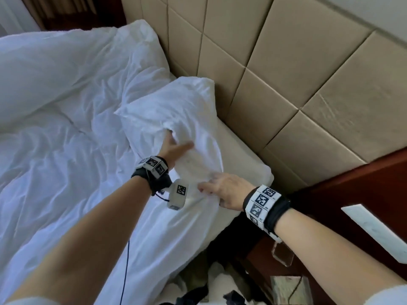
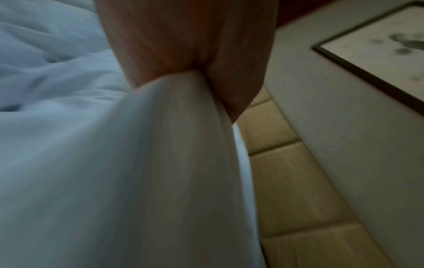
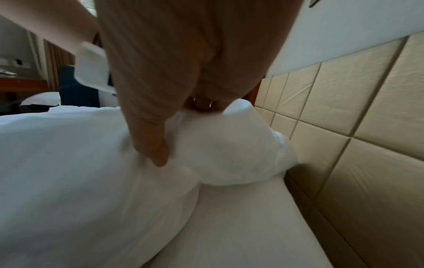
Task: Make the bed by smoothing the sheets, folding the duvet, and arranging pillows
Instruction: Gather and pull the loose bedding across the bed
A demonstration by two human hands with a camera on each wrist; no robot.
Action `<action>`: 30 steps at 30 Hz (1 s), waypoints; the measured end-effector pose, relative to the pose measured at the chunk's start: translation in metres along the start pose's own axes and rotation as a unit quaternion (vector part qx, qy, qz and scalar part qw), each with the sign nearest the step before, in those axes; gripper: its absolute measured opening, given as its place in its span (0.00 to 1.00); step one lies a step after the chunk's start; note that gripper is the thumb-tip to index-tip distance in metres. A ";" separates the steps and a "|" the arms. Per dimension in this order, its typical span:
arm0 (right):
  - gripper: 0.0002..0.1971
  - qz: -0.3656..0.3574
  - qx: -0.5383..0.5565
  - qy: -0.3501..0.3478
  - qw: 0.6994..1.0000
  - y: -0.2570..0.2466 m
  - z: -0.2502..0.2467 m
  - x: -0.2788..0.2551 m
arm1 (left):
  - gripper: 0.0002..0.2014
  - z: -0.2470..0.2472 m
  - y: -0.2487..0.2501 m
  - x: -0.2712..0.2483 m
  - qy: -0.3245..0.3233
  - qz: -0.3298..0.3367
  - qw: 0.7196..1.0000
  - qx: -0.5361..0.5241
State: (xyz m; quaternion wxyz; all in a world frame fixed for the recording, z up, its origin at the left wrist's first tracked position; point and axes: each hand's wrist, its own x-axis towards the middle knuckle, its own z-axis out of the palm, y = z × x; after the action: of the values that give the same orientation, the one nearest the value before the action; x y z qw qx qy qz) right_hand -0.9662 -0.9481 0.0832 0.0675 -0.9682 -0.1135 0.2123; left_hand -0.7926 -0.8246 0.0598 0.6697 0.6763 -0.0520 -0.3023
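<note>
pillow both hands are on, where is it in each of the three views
Head: the pillow is at centre, against the headboard, left hand and right hand gripping it.
Left wrist: fills the lower left, bunched in the palm.
Right wrist: centre and left, fingers dug in.
Shared landmark: the beige quilted headboard.

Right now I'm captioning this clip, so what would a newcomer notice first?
Two hands on a white pillow at the bed's head end: the left hand grips its middle, the right hand its near corner. Behind it stands a tan padded headboard; a rumpled white duvet fills the left.
</note>
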 end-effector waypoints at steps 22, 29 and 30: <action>0.49 0.451 0.208 0.097 0.862 0.227 0.053 -0.305 | 0.44 0.398 -0.060 -0.062 -0.445 0.094 0.767 0.453; 0.22 0.419 0.228 0.018 0.879 0.222 0.097 -0.292 | 0.35 0.381 -0.127 -0.051 -0.494 -0.006 0.659 0.567; 0.19 0.422 0.230 0.015 0.877 0.221 0.101 -0.294 | 0.31 0.377 -0.134 -0.051 -0.493 -0.008 0.642 0.587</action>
State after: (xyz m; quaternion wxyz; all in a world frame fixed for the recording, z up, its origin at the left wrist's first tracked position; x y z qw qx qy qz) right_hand -1.2268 -1.2261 0.0684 0.1935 -0.8845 0.3592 0.2262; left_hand -1.0599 -1.1168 -0.0186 0.0047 0.6786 -0.5358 -0.5023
